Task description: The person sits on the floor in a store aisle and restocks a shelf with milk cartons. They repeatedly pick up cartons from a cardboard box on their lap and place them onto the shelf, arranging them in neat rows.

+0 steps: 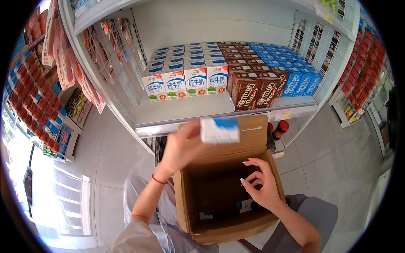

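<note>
My left hand (185, 147) grips a white and blue milk carton (220, 130), blurred, above the raised flap of an open cardboard box (182, 202). Over the right side of that box is my right hand (258, 183), fingers curled apart and holding nothing. Two more cartons lie in the dark bottom of the box, one at the left (206, 215) and one at the right (246, 205). On the shelf ahead stand rows of white milk cartons (195, 79), brown Vitasoy cartons (245, 88) and blue cartons (291, 83).
The shelf's front rail (158, 129) runs just beyond the box flap. Wire mesh panels (118, 76) close the shelf's sides. Red-capped jars (280, 129) stand on a lower shelf at the right. Packets (63, 60) hang at the left. A grey stool seat (318, 215) is beside the box.
</note>
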The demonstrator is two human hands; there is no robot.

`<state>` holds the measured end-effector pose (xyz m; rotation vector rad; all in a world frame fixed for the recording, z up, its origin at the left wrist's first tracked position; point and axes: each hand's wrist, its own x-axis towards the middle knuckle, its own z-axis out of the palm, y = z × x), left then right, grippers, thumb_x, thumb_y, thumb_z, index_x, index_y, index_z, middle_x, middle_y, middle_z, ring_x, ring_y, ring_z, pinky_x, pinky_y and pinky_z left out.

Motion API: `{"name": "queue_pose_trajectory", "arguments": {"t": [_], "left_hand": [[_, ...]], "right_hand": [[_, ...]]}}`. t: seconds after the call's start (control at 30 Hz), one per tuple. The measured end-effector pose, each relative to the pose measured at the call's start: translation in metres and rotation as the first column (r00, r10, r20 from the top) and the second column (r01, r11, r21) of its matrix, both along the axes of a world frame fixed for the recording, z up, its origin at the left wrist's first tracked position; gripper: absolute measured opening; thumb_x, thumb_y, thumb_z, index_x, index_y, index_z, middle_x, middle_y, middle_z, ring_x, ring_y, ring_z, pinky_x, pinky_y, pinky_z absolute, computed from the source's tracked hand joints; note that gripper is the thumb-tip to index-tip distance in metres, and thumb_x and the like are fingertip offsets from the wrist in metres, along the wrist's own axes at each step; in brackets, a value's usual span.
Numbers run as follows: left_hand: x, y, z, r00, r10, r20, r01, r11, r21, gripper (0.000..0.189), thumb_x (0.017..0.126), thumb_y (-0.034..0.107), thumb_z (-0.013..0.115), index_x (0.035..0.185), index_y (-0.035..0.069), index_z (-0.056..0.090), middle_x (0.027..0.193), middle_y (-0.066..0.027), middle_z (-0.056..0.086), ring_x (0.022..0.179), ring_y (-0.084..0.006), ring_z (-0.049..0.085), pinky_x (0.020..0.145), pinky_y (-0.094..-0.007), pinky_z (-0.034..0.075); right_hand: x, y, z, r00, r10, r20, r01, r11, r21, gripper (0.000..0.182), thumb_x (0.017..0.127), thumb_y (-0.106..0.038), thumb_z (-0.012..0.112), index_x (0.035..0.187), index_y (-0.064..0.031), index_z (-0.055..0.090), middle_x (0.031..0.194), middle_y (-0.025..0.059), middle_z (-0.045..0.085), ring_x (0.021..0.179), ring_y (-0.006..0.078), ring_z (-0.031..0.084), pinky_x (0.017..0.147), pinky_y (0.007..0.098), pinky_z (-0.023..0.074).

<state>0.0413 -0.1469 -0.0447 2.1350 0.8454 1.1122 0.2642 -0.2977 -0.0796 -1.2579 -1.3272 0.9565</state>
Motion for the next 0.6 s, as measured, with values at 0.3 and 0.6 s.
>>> {"name": "queue_pose_trajectory", "arguments": {"t": [0.3, 0.6], "left_hand": [[0.034, 0.116, -0.003, 0.978, 0.100, 0.184, -0.082, 0.992, -0.100, 0.046, 0.081, 0.005, 0.072, 0.121, -0.005, 0.051, 0.107, -0.0152, 0.067, 0.097, -0.0208, 0.066, 0.082, -0.0291, 0.054], [0.055, 0.108, -0.012, 0.875, 0.482, -0.030, -0.463, 0.855, 0.232, 0.030, 0.079, 0.022, 0.075, 0.089, -0.001, 0.059, 0.080, -0.0079, 0.067, 0.072, -0.0181, 0.065, 0.065, -0.0298, 0.053]], "right_hand": [[0.002, -0.002, 0.001, 0.972, 0.154, 0.177, -0.145, 0.988, -0.062, 0.048, 0.082, 0.005, 0.062, 0.126, -0.0038, 0.044, 0.111, 0.0090, 0.060, 0.067, 0.0069, 0.061, 0.052, 0.0188, 0.0464], [0.004, -0.005, -0.003, 0.939, 0.232, 0.253, -0.209, 0.971, -0.114, 0.049, 0.082, 0.001, 0.062, 0.128, -0.0056, 0.044, 0.102, 0.0054, 0.062, 0.063, 0.0108, 0.060, 0.054, 0.0238, 0.0506]]}}
